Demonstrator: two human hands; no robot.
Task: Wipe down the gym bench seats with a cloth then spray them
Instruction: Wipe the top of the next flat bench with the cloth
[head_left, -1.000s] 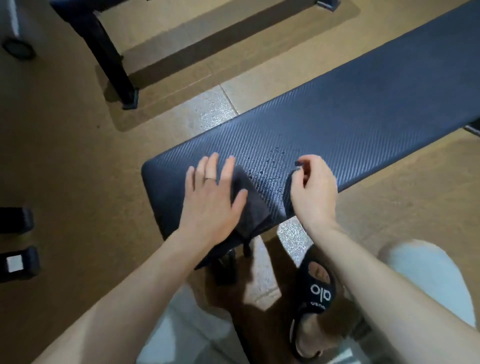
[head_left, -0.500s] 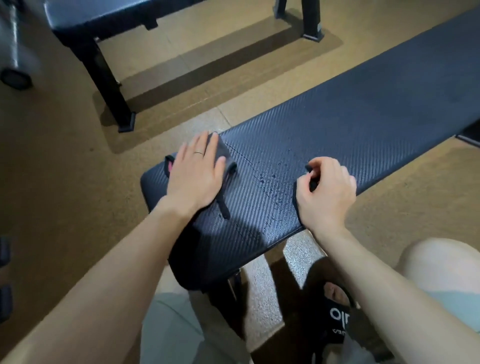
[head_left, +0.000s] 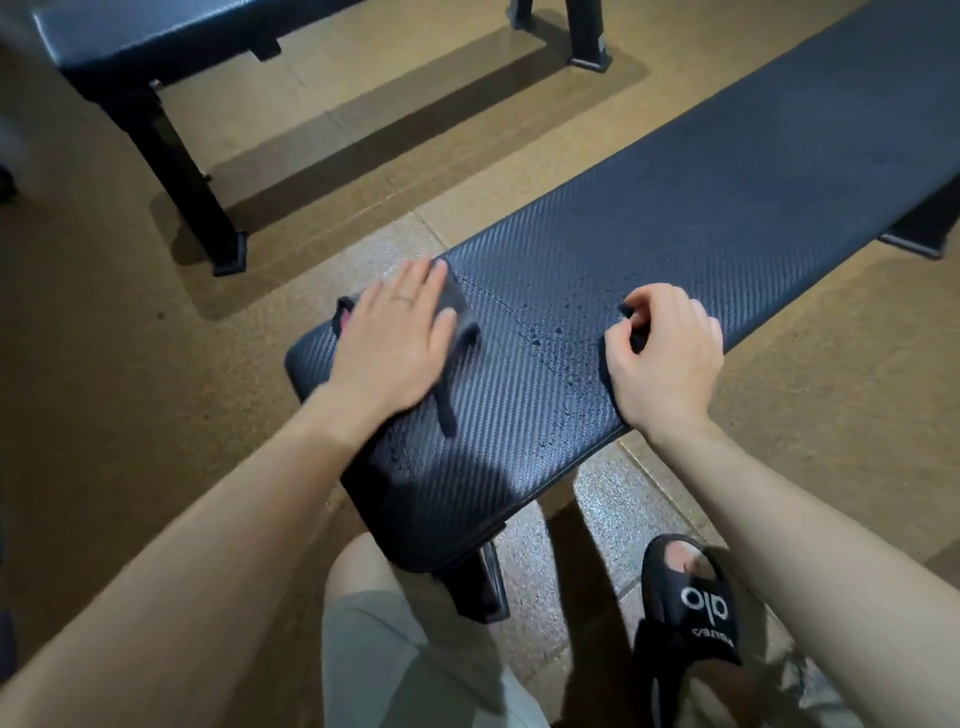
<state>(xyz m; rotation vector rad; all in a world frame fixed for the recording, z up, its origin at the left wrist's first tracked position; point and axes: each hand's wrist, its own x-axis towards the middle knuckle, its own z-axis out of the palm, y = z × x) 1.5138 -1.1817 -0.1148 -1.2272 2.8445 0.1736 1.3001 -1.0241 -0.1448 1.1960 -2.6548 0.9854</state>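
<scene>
A long dark textured gym bench seat (head_left: 701, 208) runs from the lower left to the upper right. My left hand (head_left: 395, 338) lies flat, fingers straight, pressing a dark grey cloth (head_left: 460, 312) onto the seat's near end by its far edge; a cloth strip trails toward me. My right hand (head_left: 665, 358) rests on the seat's near edge with curled fingers, pinching a second dark cloth (head_left: 609, 374) that is mostly hidden beneath it. Water droplets (head_left: 561, 332) speckle the seat between my hands.
Another black bench (head_left: 156, 31) stands at the upper left on a black leg (head_left: 176, 166). The floor (head_left: 831, 389) is tan rubber tile. My knee (head_left: 374, 597) and my foot in a black slipper (head_left: 691, 603) are beside the bench's support.
My left hand slid the grey cloth from the seat's near edge across to its far edge. My right hand stayed in place, fingers still curled on its cloth.
</scene>
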